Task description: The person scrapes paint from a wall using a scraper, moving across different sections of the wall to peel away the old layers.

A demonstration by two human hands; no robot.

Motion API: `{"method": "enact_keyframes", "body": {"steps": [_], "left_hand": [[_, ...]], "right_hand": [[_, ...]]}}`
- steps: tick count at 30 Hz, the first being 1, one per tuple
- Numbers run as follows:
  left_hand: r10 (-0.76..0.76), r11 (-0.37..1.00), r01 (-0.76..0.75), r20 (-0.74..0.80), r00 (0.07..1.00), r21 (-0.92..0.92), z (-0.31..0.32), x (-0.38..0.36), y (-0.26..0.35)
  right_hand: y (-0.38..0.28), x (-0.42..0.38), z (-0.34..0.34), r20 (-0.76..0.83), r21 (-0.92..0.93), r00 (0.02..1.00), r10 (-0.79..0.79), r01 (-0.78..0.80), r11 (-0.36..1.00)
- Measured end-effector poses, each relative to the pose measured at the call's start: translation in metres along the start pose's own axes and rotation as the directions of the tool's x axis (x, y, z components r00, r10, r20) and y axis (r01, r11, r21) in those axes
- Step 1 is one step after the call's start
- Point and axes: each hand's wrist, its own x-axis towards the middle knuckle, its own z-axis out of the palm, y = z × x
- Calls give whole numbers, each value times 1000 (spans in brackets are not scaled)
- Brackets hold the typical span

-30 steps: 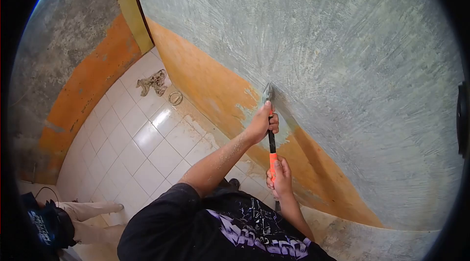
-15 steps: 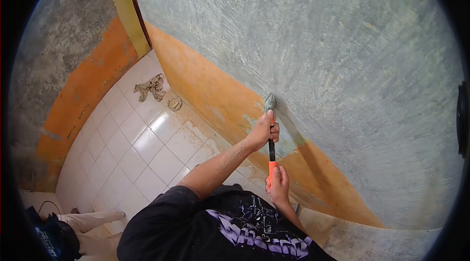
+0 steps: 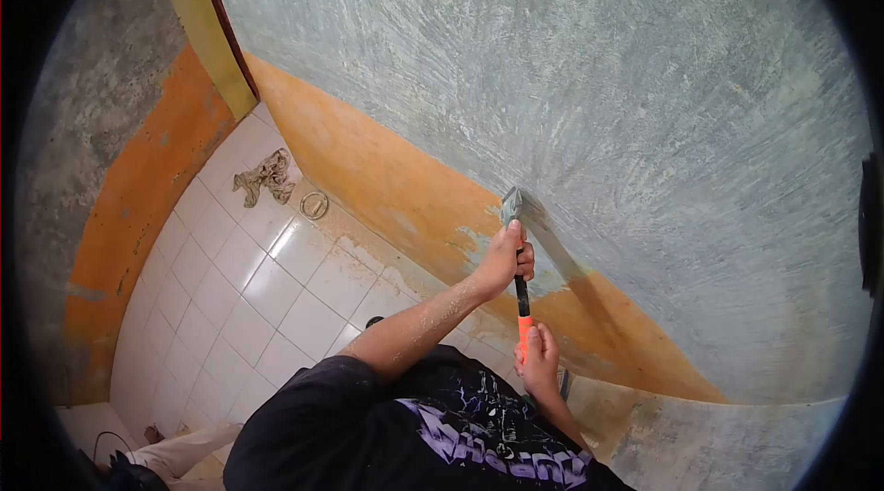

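Note:
A long-handled scraper [image 3: 523,293] with a black shaft, an orange grip and a grey metal head rests against the wall [image 3: 626,122], its head at the border of bare grey and orange paint. My left hand [image 3: 500,261] is wrapped round the upper shaft, just below the head. Lower down, my right hand [image 3: 539,360] closes round the orange grip at the handle's end. Pale flecks of dust cling to my left forearm. Patches of the orange paint [image 3: 368,146] beside the head are scraped away.
On the white tiled floor [image 3: 230,270] lie a crumpled rag [image 3: 265,180] and a ring-shaped roll [image 3: 314,205]. Paint scraps litter the wall's foot. Another person's light-trousered leg [image 3: 189,450] shows at lower left. A second, orange-banded wall [image 3: 129,187] stands on the left.
The view has shifted, so the rag and ring appear farther left. Both hands and the scraper sit slightly lower and to the right in view, and the scraper's head shows at a different angle.

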Motion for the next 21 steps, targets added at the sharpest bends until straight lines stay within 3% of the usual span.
{"method": "enact_keyframes", "body": {"steps": [5,11,14,16,21], "left_hand": [[-5,999,5,5,1000,50,-18,1,15],[-29,999,28,-5,1000,-40,-11,-1,19],[37,997,-34,-51,998,65,-32,4,31],[25,999,-24,-49,998,23,-41,7,41],[-11,999,11,-8,1000,-38,-43,4,52]], "right_hand": [[6,5,23,11,23,1000,1,-2,1000],[-7,2,27,-50,15,998,22,-21,1000],[4,14,42,-59,6,998,-8,9,1000],[2,25,59,-35,-48,998,-50,48,998],[-8,21,63,-33,27,999,-23,24,999]]}}
